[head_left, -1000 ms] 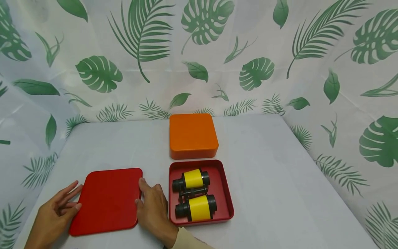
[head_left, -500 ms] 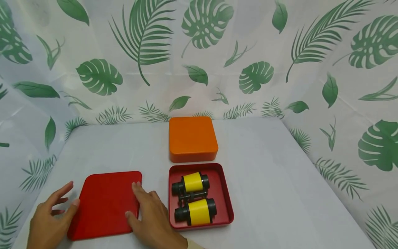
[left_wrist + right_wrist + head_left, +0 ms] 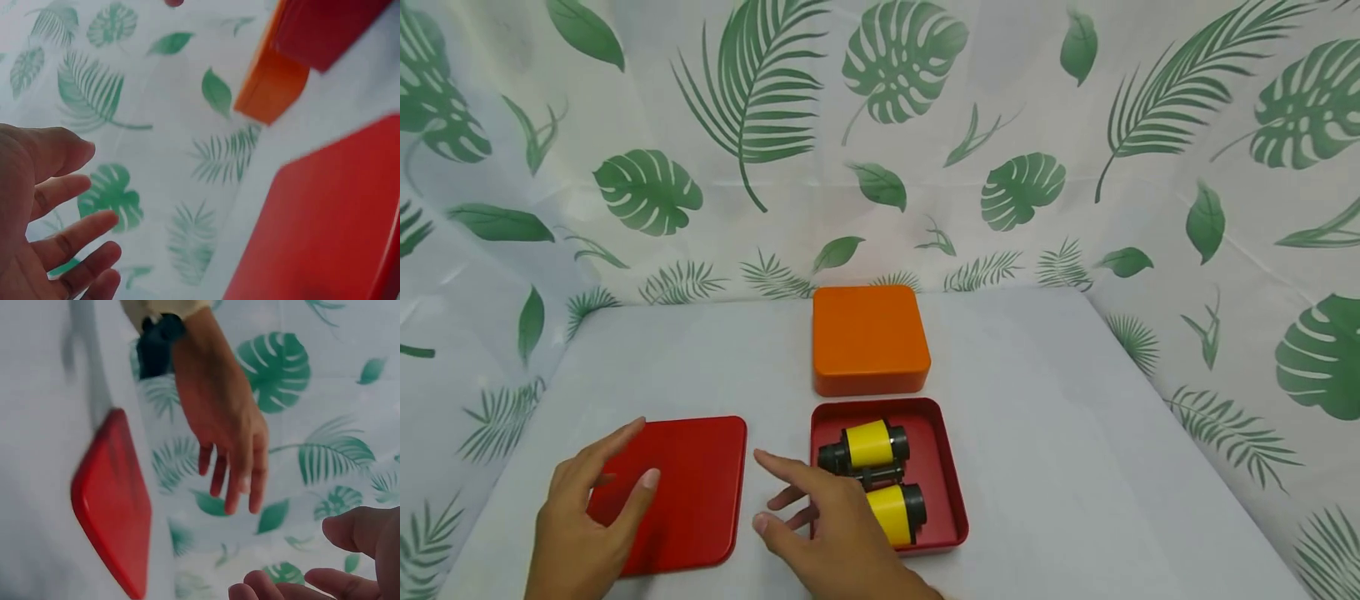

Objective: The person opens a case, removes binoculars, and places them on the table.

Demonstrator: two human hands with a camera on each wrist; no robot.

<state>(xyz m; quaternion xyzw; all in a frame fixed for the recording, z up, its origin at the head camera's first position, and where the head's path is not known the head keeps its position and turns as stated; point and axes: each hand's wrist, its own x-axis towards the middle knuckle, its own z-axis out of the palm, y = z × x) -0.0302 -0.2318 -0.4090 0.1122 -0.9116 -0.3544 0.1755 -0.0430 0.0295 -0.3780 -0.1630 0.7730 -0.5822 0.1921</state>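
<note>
A flat red lid (image 3: pixel 700 492) lies on the table at the left of the head view. Over its left part hovers my left hand (image 3: pixel 587 508), fingers relaxed and apart, holding nothing; the left wrist view shows the loosely bent fingers (image 3: pixel 81 240) well off the lid. My right hand (image 3: pixel 835 525), also holding nothing, is raised over the left edge of a dark red open box (image 3: pixel 943 500). Inside that box lies a pair of black and yellow binoculars (image 3: pixel 868 446). The right hand hides their lower left end. In the right wrist view, the left hand (image 3: pixel 225 425) hangs above the lid.
Behind the open box, close to its back rim, stands an orange box (image 3: pixel 871 333) with rounded corners. The white table (image 3: pixel 1037 433) stretches to the right. A leaf-printed cloth (image 3: pixel 925 192) hangs around the back and sides.
Both hands have come off the lid's edges and lifted. The right hand moved right, over the open box; the left hand moved right, over the lid. The lid stays on the table.
</note>
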